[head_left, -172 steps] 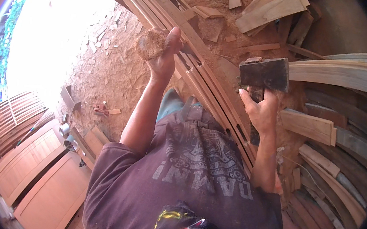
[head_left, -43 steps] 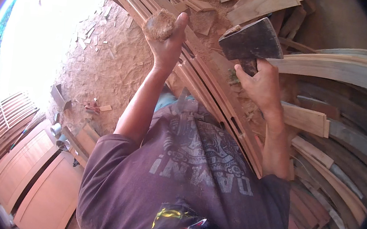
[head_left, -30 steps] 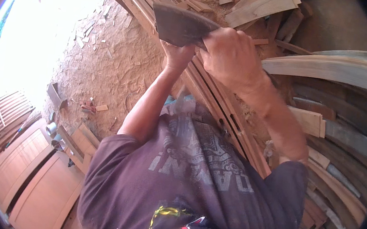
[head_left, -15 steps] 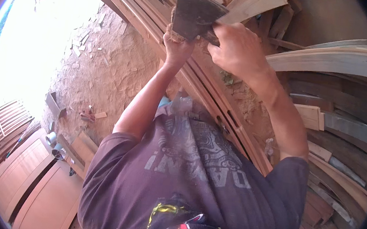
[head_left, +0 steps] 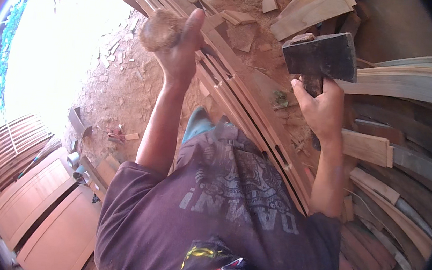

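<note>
My left hand (head_left: 180, 61) is wrapped round a chisel (head_left: 161, 31) over the far left side of the long timbers. Its wooden handle has a round, frayed, fibrous end that faces up; the blade is mostly hidden. Out to the right, my right hand (head_left: 325, 111) grips the short wooden handle of a hammer (head_left: 319, 56). The hammer's broad, dark head is raised, apart from the chisel. Between my hands, brown timbers (head_left: 249, 109) run diagonally from the far left to the near right, with grooves and dark slots cut in them.
Wood offcuts (head_left: 311, 14) and sawdust lie beyond the timbers. Curved boards (head_left: 403, 80) are stacked along the right. Two wooden panels (head_left: 39, 191) lean at the near left. Small wood chips (head_left: 112, 54) are strewn over the dirt ground. My foot (head_left: 198, 124) shows beside the timbers.
The hammer was over the chisel, close to my left hand; it has moved away to the right. My left hand has shifted left with the chisel and turned its frayed end into view.
</note>
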Available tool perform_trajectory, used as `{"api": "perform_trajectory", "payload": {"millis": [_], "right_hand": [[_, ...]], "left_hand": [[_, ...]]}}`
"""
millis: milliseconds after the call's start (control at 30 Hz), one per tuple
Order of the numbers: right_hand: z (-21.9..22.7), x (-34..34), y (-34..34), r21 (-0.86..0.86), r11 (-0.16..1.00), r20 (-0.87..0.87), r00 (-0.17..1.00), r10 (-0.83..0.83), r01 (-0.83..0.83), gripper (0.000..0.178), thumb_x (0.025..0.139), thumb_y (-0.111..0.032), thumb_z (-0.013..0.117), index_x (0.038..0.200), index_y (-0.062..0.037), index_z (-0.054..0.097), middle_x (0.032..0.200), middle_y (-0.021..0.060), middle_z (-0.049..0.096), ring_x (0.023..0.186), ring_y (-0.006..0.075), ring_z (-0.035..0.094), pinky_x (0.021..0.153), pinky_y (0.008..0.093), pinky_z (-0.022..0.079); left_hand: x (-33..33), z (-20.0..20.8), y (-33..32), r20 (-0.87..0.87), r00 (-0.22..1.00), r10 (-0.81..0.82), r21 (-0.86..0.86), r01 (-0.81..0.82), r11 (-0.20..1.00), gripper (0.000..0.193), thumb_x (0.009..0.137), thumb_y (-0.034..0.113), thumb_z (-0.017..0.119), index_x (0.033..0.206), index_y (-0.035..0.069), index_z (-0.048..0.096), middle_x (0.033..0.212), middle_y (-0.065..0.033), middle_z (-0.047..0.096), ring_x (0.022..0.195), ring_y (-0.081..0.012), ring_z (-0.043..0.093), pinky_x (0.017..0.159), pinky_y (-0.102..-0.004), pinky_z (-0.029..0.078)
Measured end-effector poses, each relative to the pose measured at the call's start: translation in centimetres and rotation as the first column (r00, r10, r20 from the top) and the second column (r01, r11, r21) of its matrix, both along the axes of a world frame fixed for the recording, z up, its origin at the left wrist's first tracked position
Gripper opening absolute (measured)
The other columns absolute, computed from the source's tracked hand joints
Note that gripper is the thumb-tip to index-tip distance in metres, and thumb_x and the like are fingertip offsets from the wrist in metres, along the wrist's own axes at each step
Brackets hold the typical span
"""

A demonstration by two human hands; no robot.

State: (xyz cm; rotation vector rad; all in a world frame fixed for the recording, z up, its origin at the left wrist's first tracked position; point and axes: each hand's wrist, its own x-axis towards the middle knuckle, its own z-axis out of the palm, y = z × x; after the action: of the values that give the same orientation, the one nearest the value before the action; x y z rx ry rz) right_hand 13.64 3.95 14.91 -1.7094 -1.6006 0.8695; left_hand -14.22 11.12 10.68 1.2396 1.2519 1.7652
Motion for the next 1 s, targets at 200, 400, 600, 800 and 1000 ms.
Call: {"api": "perform_trajectory", "payload": {"millis": [200,400,600,800,1000], "right_hand": [[-1.7,-0.1,0.0,-0.007,1.000,-0.048,0.999,0.012,-0.013,0.019,0.089,-0.015,0.080,0.096,0.0013,0.073,0.080,0.0032,0.071,0.072,0.0095,0.061,0.070,0.0305,0.052],[-3.0,-0.2,-0.2,0.000,1.000,0.008,1.000,0.027,-0.027,0.021,0.087,-0.015,0.080,0.096,0.0022,0.072,0.079,0.0046,0.071,0.071,0.0114,0.061,0.070,0.0321,0.052],[-2.6,-0.6,-0.3,-0.079,0.996,0.009,0.999,0.032,-0.031,0.023,0.086,-0.015,0.080,0.100,0.0027,0.074,0.082,0.0076,0.073,0.074,0.0143,0.065,0.073,0.0331,0.053],[-2.7,-1.2,0.7,0.136,0.979,0.067,0.988,0.140,-0.149,0.026,0.086,-0.016,0.082,0.102,0.0032,0.075,0.091,0.0129,0.079,0.080,0.0156,0.072,0.075,0.0334,0.055],[3.0,-6.5,2.7,0.284,0.899,0.274,0.927,0.256,-0.332,0.023,0.089,-0.018,0.079,0.098,0.0026,0.075,0.090,0.0174,0.077,0.077,0.0268,0.076,0.072,0.0385,0.058]], "left_hand": [[0.0,-0.8,-0.1,0.132,0.991,0.002,-0.099,0.011,0.995,0.026,0.093,0.015,0.081,0.080,0.007,0.061,0.061,-0.0006,0.060,0.050,-0.0098,0.058,0.047,-0.0272,0.048],[0.6,-3.8,0.4,0.105,0.994,-0.030,-0.110,0.041,0.993,0.025,0.093,0.012,0.081,0.080,0.007,0.061,0.062,0.0019,0.059,0.052,-0.0075,0.057,0.048,-0.0257,0.044],[1.1,-3.8,-0.2,0.108,0.994,0.007,-0.126,0.007,0.992,0.027,0.094,0.012,0.081,0.075,0.007,0.061,0.061,0.0024,0.059,0.052,-0.0068,0.055,0.048,-0.0253,0.043],[1.1,-4.2,0.8,-0.326,0.944,0.054,0.136,-0.010,0.991,0.021,0.093,0.012,0.082,0.080,0.006,0.066,0.072,0.0008,0.065,0.064,-0.0070,0.061,0.058,-0.0264,0.048],[3.3,-6.9,0.3,-0.112,0.988,0.106,0.214,-0.080,0.974,0.019,0.080,0.007,0.082,0.095,0.002,0.072,0.087,-0.0040,0.073,0.083,-0.0160,0.070,0.077,-0.0320,0.055]]}}
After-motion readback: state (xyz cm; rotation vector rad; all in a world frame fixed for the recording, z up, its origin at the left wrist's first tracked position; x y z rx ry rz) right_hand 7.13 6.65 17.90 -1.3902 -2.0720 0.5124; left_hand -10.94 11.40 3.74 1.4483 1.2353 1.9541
